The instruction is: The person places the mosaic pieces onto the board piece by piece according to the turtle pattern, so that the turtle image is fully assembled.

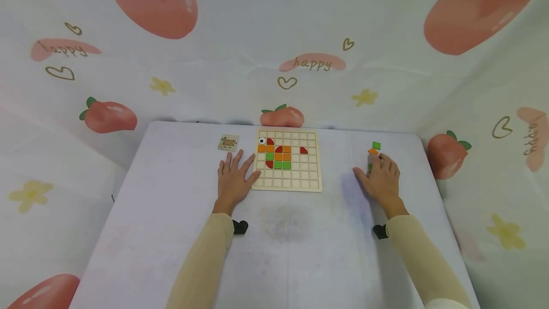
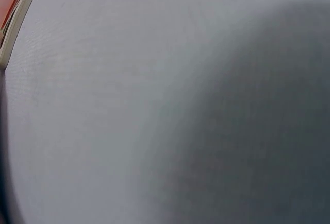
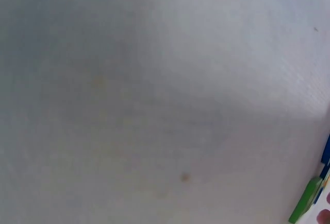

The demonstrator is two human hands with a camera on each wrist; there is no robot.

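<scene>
A square wooden grid board (image 1: pixel 305 175) lies on the table, with red, orange and green tiles and a round eye tile (image 1: pixel 262 141) in its upper left part. My left hand (image 1: pixel 233 178) rests beside it with fingers spread, its thumb and index fingertips at the board's left edge. At the right, my right hand (image 1: pixel 381 180) is over a small group of loose tiles, its thumb held out to the side. Its index fingertip is right at an orange tile (image 1: pixel 372 151); a green tile (image 1: pixel 376 145) lies just beyond. The hand partly hides another green tile (image 1: pixel 371 167).
A small picture card (image 1: pixel 228 142) showing a grid pattern lies left of the board. One red quarter-round tile (image 1: pixel 303 150) sits apart on the board's right side. A printed cloth (image 1: pixel 240 61) hangs behind the white table (image 1: pixel 291 261).
</scene>
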